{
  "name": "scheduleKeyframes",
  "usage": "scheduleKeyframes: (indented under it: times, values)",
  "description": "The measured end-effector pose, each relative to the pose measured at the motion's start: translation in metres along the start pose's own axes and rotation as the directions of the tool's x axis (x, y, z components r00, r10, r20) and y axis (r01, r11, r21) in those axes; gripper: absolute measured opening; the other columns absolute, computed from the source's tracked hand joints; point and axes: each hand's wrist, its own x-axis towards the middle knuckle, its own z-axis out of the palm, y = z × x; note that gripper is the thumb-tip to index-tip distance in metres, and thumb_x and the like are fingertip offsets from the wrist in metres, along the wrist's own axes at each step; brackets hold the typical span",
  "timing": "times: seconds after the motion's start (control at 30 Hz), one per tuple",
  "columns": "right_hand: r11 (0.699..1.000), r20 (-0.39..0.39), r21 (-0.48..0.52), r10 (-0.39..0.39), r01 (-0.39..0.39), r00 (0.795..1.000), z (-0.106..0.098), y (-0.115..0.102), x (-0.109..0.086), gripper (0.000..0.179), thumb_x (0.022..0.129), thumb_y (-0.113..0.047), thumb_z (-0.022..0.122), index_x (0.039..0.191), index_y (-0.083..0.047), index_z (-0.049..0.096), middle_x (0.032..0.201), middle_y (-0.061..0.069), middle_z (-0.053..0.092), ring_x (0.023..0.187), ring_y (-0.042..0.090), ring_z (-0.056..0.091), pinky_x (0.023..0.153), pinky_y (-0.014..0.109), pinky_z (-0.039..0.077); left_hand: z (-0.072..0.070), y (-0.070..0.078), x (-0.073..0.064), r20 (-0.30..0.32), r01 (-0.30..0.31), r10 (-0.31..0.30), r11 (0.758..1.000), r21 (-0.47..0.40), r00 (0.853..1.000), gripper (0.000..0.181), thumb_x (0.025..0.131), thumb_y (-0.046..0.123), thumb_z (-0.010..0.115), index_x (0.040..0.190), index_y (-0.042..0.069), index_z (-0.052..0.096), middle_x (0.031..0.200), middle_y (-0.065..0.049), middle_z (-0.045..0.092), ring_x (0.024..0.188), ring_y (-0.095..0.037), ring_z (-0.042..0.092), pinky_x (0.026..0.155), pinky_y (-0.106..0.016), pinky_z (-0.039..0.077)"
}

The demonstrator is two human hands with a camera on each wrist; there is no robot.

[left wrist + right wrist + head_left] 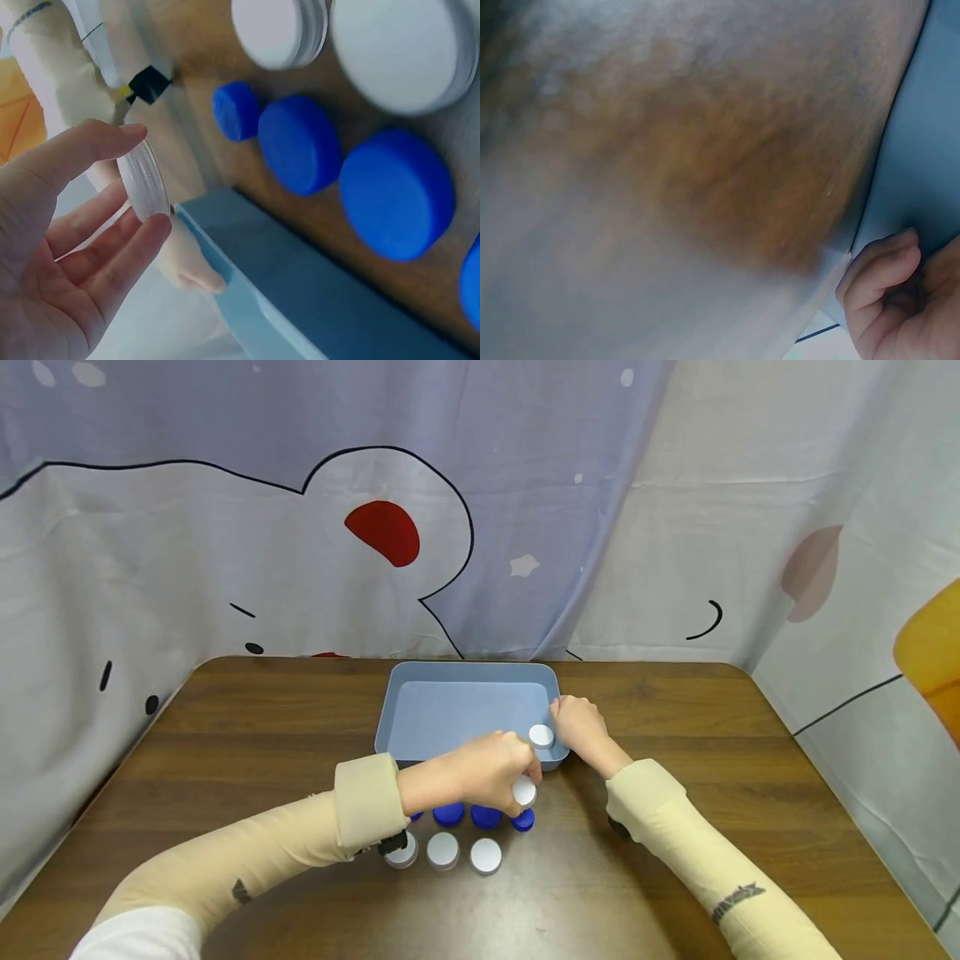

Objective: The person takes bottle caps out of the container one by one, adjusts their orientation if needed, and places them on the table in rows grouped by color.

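Note:
My left hand (pixel 491 772) pinches a white round cap (pixel 144 180) with a ribbed edge between thumb and fingertips. It is over the table just in front of the tray's near right corner. Under and beside it lie several blue caps (pixel 486 817) in a row, with three white caps (pixel 442 852) in a row nearer me. At the right end of the blue-grey tray (pixel 397 710), my right hand (pixel 581 727) holds the rim with curled fingers. Inside the tray, close to that hand, lies another white cap (pixel 541 736).
The brown wooden table (pixel 262 718) carries everything. A patterned curtain (pixel 225 552) hangs behind its far edge and along the sides. The left forearm's sleeve (pixel 367 802) partly covers the leftmost caps in the head view.

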Motion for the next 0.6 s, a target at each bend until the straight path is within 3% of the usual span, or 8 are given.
scheduleKeyframes:
  times: [0.2, 0.6]
  values:
    - [1.000, -0.005, -0.008, -0.005, 0.005, 1.000, 0.000, 0.000, 0.000, 0.040, 0.099, -0.024, 0.036, 0.082, 0.002, 0.061, 0.100, 0.030, 0.066, 0.094, 0.047, 0.064, 0.071, 0.055, 0.051, 0.011, 0.004, -0.008, 0.016, -0.022, 0.022, 1.000, 0.007, 1.000, 0.027, 0.063, 0.022, 0.083, 0.088, 0.016, 0.075, 0.086, 0.004, 0.070, 0.073, -0.007, 0.061, 0.058, -0.016, 0.044]
    - [1.000, -0.007, -0.014, -0.014, 0.014, 1.000, -0.001, 0.000, 0.000, 0.040, 0.099, -0.025, 0.036, 0.090, 0.003, 0.063, 0.104, 0.030, 0.066, 0.097, 0.048, 0.063, 0.075, 0.056, 0.051, 0.035, 0.012, -0.011, 0.089, -0.050, 0.047, 0.998, 0.033, 0.995, 0.027, 0.064, 0.026, 0.085, 0.088, 0.018, 0.076, 0.084, 0.008, 0.071, 0.072, -0.003, 0.059, 0.059, -0.014, 0.044]
